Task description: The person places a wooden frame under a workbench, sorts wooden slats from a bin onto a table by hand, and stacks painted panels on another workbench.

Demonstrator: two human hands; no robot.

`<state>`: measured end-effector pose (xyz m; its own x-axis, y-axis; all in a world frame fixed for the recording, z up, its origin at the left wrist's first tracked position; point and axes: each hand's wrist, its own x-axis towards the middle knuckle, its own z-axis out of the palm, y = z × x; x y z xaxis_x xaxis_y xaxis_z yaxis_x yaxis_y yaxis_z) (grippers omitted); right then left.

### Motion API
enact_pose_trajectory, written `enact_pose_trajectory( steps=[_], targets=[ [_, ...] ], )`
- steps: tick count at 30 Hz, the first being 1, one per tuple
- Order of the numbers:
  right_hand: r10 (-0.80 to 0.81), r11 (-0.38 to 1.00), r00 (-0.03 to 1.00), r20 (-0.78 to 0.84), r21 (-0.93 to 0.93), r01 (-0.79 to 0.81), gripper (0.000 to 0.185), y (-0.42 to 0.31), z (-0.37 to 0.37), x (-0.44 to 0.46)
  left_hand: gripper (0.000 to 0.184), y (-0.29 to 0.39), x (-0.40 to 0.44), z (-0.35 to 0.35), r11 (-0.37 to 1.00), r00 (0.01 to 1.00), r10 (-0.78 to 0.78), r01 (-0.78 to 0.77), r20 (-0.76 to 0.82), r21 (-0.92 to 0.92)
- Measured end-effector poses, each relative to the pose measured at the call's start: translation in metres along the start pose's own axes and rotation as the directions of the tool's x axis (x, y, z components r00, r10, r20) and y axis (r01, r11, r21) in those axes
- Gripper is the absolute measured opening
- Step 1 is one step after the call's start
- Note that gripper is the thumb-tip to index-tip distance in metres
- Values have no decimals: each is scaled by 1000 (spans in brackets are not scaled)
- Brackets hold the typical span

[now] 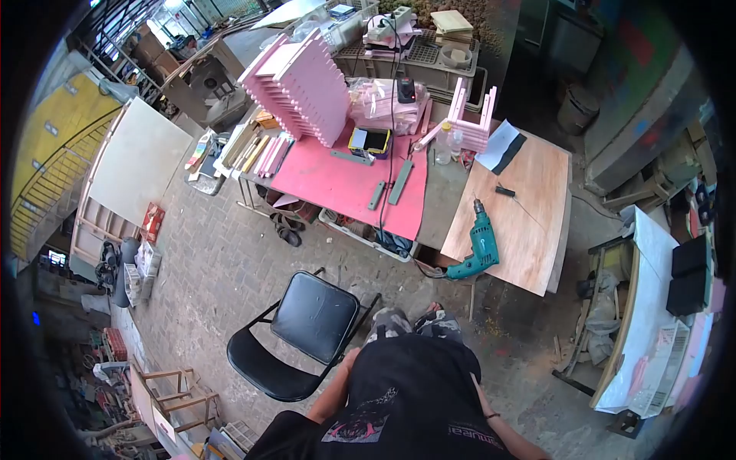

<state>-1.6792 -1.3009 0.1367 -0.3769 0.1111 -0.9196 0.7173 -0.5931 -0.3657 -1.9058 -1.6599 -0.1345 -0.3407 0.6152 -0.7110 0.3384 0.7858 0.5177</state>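
Note:
My left hand (351, 359) hangs low beside my black shirt, close to the right edge of a black folding chair (315, 316). Its fingers are mostly hidden by the shirt, and whether it touches the chair cannot be made out. Only a sliver of my right hand (480, 395) shows at the other side of the shirt, above a thin wristband; its fingers are hidden. In front of me, a green corded power drill (481, 244) lies on a plywood sheet (529, 207), its chuck pointing away. A small black piece (504, 191) lies beyond the chuck.
A pink-covered table (337, 184) carries a tall stack of pink slatted pieces (299, 88), a small bin (369, 142), grey-green strips (400, 182) and bottles (443, 146). A cord hangs across it. Sandals (287, 229) lie on the floor; a shelf (644, 307) stands right.

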Motion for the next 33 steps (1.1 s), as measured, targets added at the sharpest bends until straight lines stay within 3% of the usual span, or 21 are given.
enact_pose_trajectory(
  steps=[2, 3, 6, 8, 11, 22, 33],
  targets=[
    [104, 992, 994, -28, 75, -102, 66, -17, -5, 7, 39, 35, -13, -23, 971, 982, -97, 58, -161, -230],
    [185, 952, 983, -11, 249, -176, 74, -13, -11, 23, 41, 44, -12, -26, 936, 960, -154, 65, -236, -346],
    [-23, 904, 986, 168, 425, -51, 75, 10, -29, 80, 44, 70, -14, -35, 866, 924, -295, 150, -244, -478],
    [-108, 980, 994, 9, 170, 105, 74, -30, -25, 56, 44, 80, -22, -31, 834, 897, -359, 185, -257, -520],
    [-39, 999, 999, -25, 35, 40, 62, -100, 0, 17, 44, 76, -25, -11, 804, 888, -391, 200, -244, -560],
    [-87, 995, 995, -56, 35, 89, 59, -111, 9, 62, 44, 38, -40, 10, 710, 884, -448, 261, -133, -654],
    [-97, 971, 972, -215, 194, 140, 56, -129, 144, 104, 43, -85, 8, -133, 784, 951, -305, 226, -43, -578]
  ],
)
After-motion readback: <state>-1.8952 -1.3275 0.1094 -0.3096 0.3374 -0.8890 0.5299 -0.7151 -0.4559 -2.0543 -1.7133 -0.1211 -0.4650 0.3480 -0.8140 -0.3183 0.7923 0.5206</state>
